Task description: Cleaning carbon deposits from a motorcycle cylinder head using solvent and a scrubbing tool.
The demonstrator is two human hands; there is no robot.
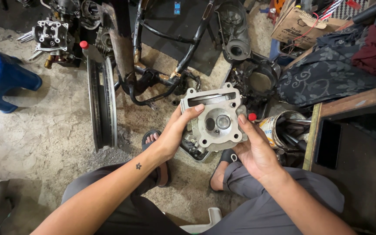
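I hold a grey metal engine cylinder head (216,117) in front of me with both hands, its valve side facing up. My left hand (176,132) grips its left edge, thumb resting on the top face. My right hand (254,150) cups its right edge and underside. The part hangs above my sandalled feet (155,146) and the concrete floor.
A bare wheel rim (102,102) leans at the left beside a black motorcycle frame (162,65). A blue plastic stool (1,78) stands far left. A tin can with tools (279,128), a red-capped bottle (252,116), engine parts, a cardboard box (299,24) and a wooden bench (353,130) crowd the right.
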